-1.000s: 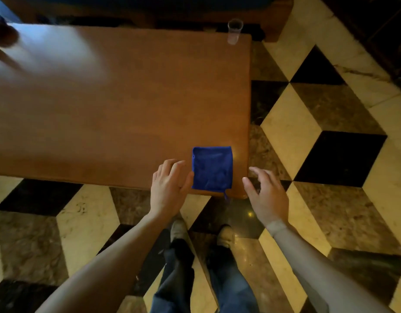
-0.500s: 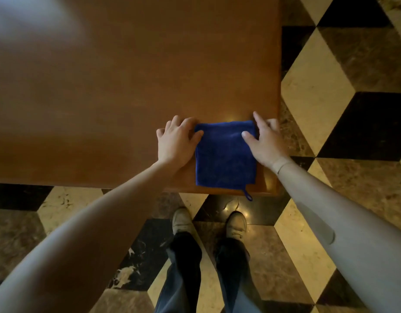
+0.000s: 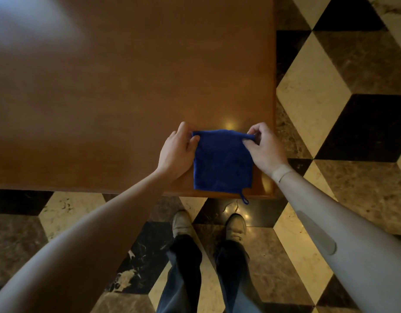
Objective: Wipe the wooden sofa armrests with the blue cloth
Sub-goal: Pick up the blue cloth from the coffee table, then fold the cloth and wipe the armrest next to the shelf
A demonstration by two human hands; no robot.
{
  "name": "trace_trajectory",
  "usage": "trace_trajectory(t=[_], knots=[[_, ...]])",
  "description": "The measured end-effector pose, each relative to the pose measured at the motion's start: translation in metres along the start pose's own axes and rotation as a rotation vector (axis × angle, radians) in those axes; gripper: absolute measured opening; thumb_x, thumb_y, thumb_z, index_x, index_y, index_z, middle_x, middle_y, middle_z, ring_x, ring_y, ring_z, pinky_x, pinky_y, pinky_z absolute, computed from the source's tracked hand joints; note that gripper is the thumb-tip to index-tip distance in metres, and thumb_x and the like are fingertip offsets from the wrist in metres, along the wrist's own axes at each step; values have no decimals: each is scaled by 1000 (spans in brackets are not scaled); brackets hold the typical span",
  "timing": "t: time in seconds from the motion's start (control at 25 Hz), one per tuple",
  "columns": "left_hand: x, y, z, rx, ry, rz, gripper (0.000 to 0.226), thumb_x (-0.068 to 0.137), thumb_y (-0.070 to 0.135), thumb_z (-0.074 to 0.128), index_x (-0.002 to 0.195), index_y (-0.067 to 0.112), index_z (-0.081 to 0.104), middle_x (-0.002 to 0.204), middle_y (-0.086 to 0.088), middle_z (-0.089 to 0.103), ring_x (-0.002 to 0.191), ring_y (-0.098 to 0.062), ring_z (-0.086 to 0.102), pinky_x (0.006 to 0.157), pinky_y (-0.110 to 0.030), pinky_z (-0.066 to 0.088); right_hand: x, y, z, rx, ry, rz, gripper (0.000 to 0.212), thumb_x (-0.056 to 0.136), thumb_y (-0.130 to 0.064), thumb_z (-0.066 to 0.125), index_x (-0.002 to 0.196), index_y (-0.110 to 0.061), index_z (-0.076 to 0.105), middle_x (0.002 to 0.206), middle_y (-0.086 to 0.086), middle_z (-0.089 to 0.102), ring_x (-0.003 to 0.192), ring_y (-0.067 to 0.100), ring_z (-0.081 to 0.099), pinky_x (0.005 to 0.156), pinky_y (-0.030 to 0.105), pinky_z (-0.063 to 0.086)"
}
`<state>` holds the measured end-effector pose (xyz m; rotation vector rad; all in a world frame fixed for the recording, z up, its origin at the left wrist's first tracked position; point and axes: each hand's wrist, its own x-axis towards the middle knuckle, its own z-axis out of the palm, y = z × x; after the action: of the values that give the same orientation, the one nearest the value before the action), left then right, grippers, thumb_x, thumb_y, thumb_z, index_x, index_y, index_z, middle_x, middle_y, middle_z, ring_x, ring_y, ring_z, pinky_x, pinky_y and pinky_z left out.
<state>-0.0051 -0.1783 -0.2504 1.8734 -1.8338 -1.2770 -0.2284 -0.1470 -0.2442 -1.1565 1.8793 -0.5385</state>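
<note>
A folded blue cloth [image 3: 222, 161] lies on the near right corner of a wooden table [image 3: 127, 86], its small hanging loop dangling over the table's front edge. My left hand [image 3: 179, 150] pinches the cloth's far left corner between thumb and fingers. My right hand [image 3: 266, 147] pinches the far right corner the same way. The far edge of the cloth is slightly raised between the two hands. No sofa or armrest is in view.
The table fills the upper left of the view, its front edge just ahead of my shoes [image 3: 208, 224]. A polished floor [image 3: 341, 98] of black, cream and brown diamond tiles lies to the right and beneath me.
Both hands went from resting beside the cloth to gripping its far corners. The view has moved closer to the table.
</note>
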Motion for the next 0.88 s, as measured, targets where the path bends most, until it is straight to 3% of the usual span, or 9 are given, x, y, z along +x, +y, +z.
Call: trace_trajectory(t=[0.2,0.44,0.68,0.88], knots=[[-30,27,-21,-150,99,72,9,101,23,48,105,31,45,99,3,68,89,-17,67,77,-48,58,-31,-22,-27,304,40,1,23,93,-15,66,114,-18,59,105,-5,68,98,3,64,66,11,51],[-74,102,-89,-248,219,242,15,102,14,49,109,27,45,98,5,65,84,-11,65,63,-20,49,-84,-106,-87,418,172,-147,17,89,-12,69,105,-19,68,101,-5,71,98,5,65,79,13,52],[-148,222,-179,-361,283,414,24,102,14,47,102,39,45,89,4,63,75,2,60,62,-13,47,-160,-221,-180,552,266,-289,14,88,-10,71,101,-12,71,94,1,71,85,2,65,74,18,53],[-208,303,-245,-407,302,592,25,103,12,46,106,37,45,95,2,63,79,-2,63,64,-18,52,-225,-305,-250,603,311,-418,12,89,-12,70,93,-23,70,83,-11,70,76,-2,65,64,15,52]])
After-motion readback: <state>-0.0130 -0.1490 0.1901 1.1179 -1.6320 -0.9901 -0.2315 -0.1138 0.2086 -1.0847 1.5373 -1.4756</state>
